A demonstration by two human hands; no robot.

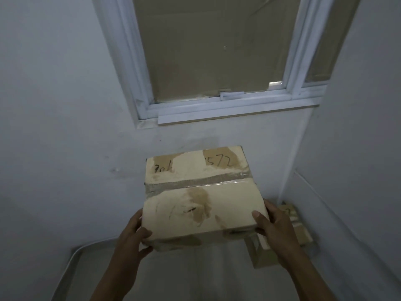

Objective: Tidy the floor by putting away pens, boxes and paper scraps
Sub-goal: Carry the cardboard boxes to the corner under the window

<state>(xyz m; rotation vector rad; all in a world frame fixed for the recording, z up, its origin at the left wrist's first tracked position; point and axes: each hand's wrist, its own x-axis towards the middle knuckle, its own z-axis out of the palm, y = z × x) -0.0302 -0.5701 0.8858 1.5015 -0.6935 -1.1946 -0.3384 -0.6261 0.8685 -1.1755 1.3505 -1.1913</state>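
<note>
second box [301, 233] on the floor half hidden behind the right hand [271, 227], window [217, 51] top cut off

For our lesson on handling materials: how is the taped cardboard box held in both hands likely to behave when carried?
The cardboard box probably stays fairly stiff: its faces look flat and tape seals the top. It seems light enough, held clear by the left hand and right hand alone. Its worn, torn surface suggests the grip won't slip easily.
</note>
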